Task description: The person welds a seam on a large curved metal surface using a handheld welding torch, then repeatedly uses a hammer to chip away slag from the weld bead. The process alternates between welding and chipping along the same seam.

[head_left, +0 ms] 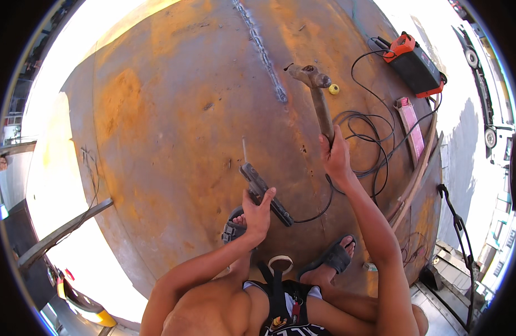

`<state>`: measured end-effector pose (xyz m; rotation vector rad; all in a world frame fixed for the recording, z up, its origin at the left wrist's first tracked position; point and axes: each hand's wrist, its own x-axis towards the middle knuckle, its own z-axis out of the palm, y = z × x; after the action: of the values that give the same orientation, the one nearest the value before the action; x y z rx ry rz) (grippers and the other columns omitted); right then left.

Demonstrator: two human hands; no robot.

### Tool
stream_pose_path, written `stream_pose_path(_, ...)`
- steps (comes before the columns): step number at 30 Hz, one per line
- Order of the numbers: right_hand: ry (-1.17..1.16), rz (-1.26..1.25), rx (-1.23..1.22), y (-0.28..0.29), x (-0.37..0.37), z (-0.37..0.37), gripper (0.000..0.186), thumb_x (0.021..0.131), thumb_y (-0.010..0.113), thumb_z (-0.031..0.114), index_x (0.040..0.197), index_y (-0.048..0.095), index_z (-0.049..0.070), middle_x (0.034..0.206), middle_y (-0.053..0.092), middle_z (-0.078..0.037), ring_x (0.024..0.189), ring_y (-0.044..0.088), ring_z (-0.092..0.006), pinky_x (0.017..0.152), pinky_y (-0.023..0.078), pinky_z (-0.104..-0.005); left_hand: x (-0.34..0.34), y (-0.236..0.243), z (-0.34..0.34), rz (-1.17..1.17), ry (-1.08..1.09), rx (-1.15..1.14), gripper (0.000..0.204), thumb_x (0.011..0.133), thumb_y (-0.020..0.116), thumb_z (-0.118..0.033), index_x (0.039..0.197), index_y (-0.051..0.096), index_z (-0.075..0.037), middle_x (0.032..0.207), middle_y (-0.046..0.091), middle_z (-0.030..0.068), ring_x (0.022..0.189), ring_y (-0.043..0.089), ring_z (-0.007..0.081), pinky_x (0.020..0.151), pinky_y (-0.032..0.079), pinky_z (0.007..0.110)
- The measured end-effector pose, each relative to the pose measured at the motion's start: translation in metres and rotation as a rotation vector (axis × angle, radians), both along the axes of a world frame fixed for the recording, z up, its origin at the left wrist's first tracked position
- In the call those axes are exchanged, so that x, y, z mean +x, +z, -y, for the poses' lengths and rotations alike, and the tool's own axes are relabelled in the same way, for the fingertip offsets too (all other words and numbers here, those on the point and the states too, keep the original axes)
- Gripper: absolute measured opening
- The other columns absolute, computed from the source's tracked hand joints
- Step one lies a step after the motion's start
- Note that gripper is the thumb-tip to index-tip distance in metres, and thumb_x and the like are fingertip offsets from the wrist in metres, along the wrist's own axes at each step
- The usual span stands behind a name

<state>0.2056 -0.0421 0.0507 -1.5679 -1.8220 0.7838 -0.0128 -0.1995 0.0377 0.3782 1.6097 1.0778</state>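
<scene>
My left hand point(258, 214) is closed round a black welding electrode holder point(264, 192), with a short thin electrode point(244, 150) pointing away from me out of its jaw. A cable runs from the holder's near end toward the right. My right hand point(337, 157) grips the wooden handle of a hammer point(320, 106), its rusty head raised at the far end. Left of the hammer head, a rough weld bead point(262, 50) runs along a seam in the rust-stained metal plate point(174, 140) and ends near the plate's middle.
A black and orange welding machine point(416, 66) stands at the far right, with coiled black cable point(375, 126) nearby. Beside it lie a pink box point(411, 126) and a small yellow round thing point(334, 89). My sandalled feet are on the plate. A metal bar point(64, 232) juts out at left.
</scene>
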Motion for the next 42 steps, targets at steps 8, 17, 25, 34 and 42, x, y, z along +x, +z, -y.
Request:
stream_pose_path(8, 0.142, 0.177, -0.161, 0.015, -0.008, 0.002, 0.036, 0.11, 0.067, 0.031, 0.109, 0.054, -0.003, 0.075, 0.066, -0.031, 0.071, 0.068, -0.0535, 0.063, 0.051, -0.0556, 0.0, 0.007, 0.003, -0.021, 0.006, -0.01, 0.043, 0.096, 0.088, -0.033, 0.112, 0.059, -0.005, 0.094, 0.059, -0.0008, 0.08, 0.054, 0.0095, 0.073, 0.047, 0.028)
stream_pose_path(17, 0.056, 0.335, -0.127, -0.028, 0.035, -0.01, 0.041, 0.112, 0.064, 0.037, 0.107, 0.055, -0.003, 0.073, 0.064, -0.03, 0.07, 0.066, -0.053, 0.06, 0.047, -0.0554, 0.005, 0.003, -0.012, 0.003, -0.021, -0.033, 0.045, 0.095, 0.088, -0.035, 0.113, 0.06, -0.003, 0.098, 0.063, 0.0026, 0.089, 0.056, 0.013, 0.084, 0.049, 0.031)
stream_pose_path(25, 0.028, 0.04, -0.031, 0.007, 0.027, 0.005, 0.04, 0.113, 0.064, 0.036, 0.107, 0.057, -0.003, 0.073, 0.062, -0.028, 0.066, 0.063, -0.0505, 0.06, 0.046, -0.0517, 0.006, 0.003, 0.0, -0.038, -0.019, -0.054, 0.044, 0.096, 0.087, -0.033, 0.112, 0.06, -0.002, 0.1, 0.063, 0.0029, 0.091, 0.056, 0.0138, 0.087, 0.048, 0.032)
stream_pose_path(34, 0.05, 0.05, -0.128, 0.013, 0.047, 0.03, 0.045, 0.111, 0.064, 0.041, 0.112, 0.058, -0.004, 0.078, 0.066, -0.029, 0.071, 0.065, -0.0535, 0.065, 0.049, -0.0574, 0.003, 0.002, 0.003, 0.004, 0.008, -0.103, 0.045, 0.096, 0.086, -0.034, 0.116, 0.06, -0.003, 0.102, 0.064, 0.0034, 0.092, 0.057, 0.0132, 0.088, 0.049, 0.031)
stream_pose_path(42, 0.118, 0.272, -0.234, -0.022, 0.05, 0.02, 0.04, 0.11, 0.068, 0.037, 0.113, 0.057, -0.001, 0.075, 0.065, -0.029, 0.072, 0.068, -0.0515, 0.062, 0.049, -0.0565, 0.01, 0.002, -0.018, -0.055, -0.045, 0.007, 0.043, 0.096, 0.086, -0.032, 0.116, 0.059, -0.005, 0.099, 0.059, 0.001, 0.087, 0.054, 0.0112, 0.079, 0.047, 0.03)
